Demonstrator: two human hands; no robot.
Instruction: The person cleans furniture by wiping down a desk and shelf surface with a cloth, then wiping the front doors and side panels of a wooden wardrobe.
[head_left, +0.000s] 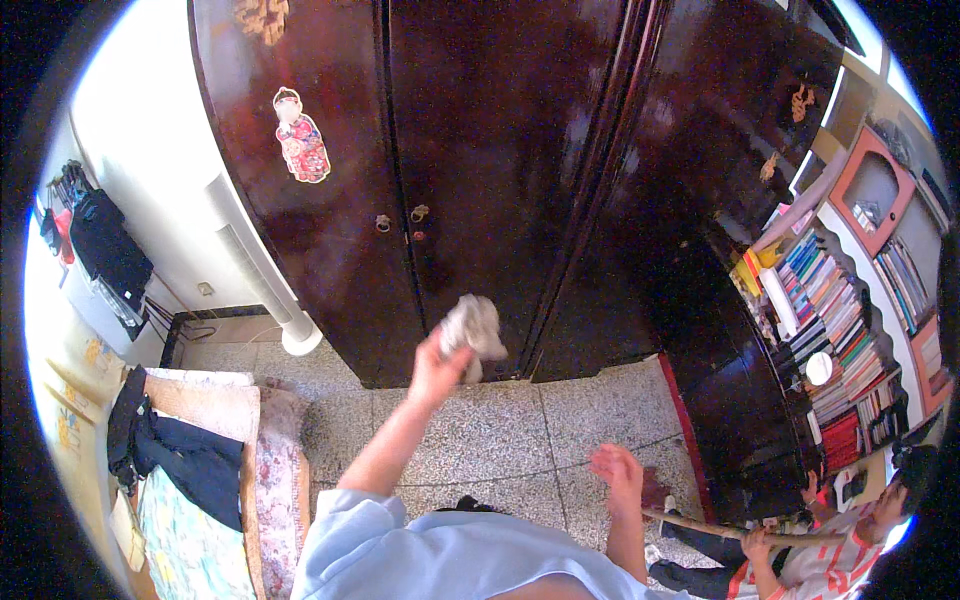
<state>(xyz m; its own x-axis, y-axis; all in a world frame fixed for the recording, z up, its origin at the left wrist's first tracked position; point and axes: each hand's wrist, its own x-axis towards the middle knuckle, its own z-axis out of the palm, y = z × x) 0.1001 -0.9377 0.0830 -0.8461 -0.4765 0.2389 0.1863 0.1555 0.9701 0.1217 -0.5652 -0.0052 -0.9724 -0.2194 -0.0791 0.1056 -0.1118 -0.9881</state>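
Note:
My left hand (439, 367) is closed around a crumpled white cloth (474, 326), slightly blurred, in front of the lower part of a dark red-brown wooden wardrobe (495, 165). Whether the cloth touches the door cannot be told. My right hand (619, 466) hangs over the speckled floor with nothing in it, its fingers loosely apart. Two small ring handles (383, 223) sit on either side of the door seam above the cloth. A figure sticker in red clothing (304, 142) is stuck to the left door.
A bed (281, 480) with dark clothes on it stands at left. A white tower appliance (289, 322) stands beside the wardrobe. Full bookshelves (840, 330) line the right. At lower right, another person (825, 555) holds a long wooden pole (705, 527).

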